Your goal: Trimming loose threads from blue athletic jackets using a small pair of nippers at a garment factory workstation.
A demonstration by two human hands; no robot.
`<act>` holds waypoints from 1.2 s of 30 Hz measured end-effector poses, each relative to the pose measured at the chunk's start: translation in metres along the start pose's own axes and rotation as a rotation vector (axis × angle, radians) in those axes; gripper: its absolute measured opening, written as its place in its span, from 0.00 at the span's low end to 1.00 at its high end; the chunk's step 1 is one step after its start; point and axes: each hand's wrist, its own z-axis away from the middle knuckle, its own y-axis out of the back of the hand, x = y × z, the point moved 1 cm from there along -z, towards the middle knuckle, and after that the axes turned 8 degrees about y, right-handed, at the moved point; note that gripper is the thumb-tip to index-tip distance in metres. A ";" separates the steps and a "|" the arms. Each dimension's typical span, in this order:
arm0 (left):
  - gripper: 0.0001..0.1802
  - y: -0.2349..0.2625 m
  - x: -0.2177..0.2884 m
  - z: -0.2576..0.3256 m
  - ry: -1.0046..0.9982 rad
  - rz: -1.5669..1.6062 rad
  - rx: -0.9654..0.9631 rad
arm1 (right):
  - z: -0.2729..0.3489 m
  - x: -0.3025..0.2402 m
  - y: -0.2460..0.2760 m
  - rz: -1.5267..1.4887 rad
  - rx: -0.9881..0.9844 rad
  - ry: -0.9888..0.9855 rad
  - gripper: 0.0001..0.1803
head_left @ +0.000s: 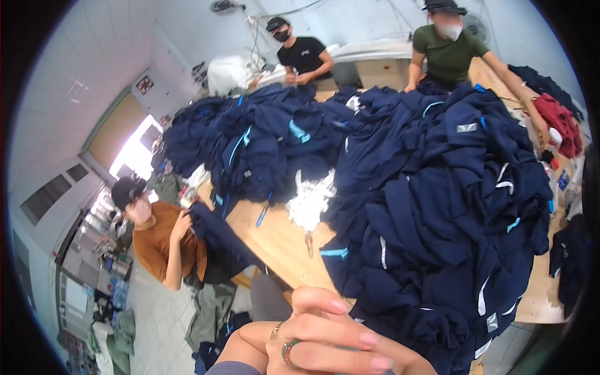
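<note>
**What the View Left Out**

The hand at the lower edge was cut off at the wrist, and which hand it was could not be told; no second hand showed. The wooden table lay mostly buried under the dark blue garments. A small tool beside the white scraps was too small to identify. The person in orange was partly hidden behind a garment.
</note>
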 end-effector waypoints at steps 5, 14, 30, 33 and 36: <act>0.03 0.031 0.011 -0.025 0.078 0.004 -0.085 | -0.007 -0.017 0.019 0.010 -0.012 0.068 0.11; 0.07 0.134 -0.006 -0.001 0.184 0.058 0.277 | -0.025 -0.027 0.012 0.173 0.016 -0.174 0.09; 0.13 0.349 -0.031 0.030 0.147 0.043 0.468 | -0.025 -0.032 0.026 0.970 -0.143 -0.503 0.28; 0.13 0.365 -0.029 0.033 0.194 0.083 0.529 | -0.026 -0.034 0.028 0.967 -0.170 -0.530 0.27; 0.13 0.384 -0.035 0.040 0.216 0.085 0.542 | -0.027 -0.035 0.028 0.990 -0.199 -0.549 0.28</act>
